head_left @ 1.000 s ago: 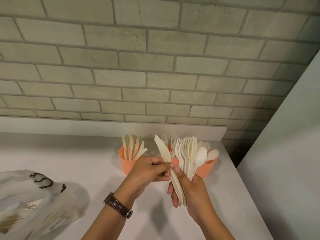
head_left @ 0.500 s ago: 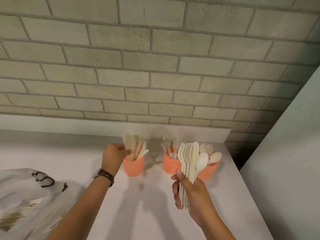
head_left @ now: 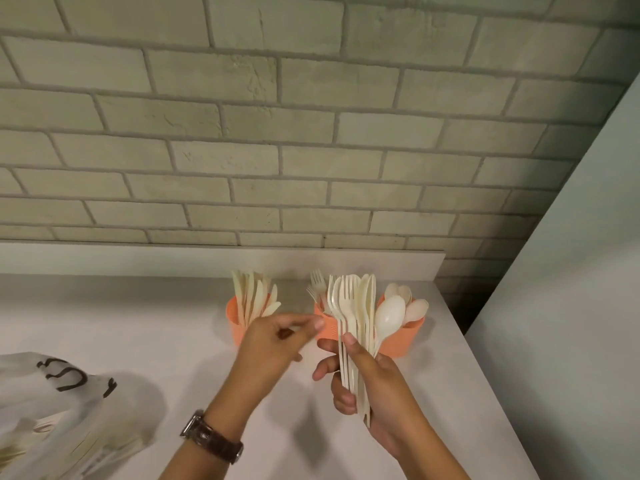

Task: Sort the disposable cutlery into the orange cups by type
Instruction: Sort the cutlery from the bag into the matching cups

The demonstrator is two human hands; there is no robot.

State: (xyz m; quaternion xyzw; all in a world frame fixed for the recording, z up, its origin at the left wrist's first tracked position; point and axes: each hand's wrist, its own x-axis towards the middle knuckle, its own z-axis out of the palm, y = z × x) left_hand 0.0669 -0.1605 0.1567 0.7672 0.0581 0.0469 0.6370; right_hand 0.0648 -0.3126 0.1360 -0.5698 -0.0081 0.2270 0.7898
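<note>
Cutlery (head_left: pixel 353 317) stood upright, gripped by the right hand (head_left: pixel 381 389); the left hand (head_left: pixel 273 344), loosely curled, empty, hovered just left.

Glossy plastic cutlery (head_left: pixel 356 317), matt cups (head_left: pixel 235 320)

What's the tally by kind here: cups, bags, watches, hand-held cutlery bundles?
Orange cups: 3
Plastic bag: 1
Wristwatch: 1
Cutlery bundle, gripped in the right hand: 1
Total: 6
</note>
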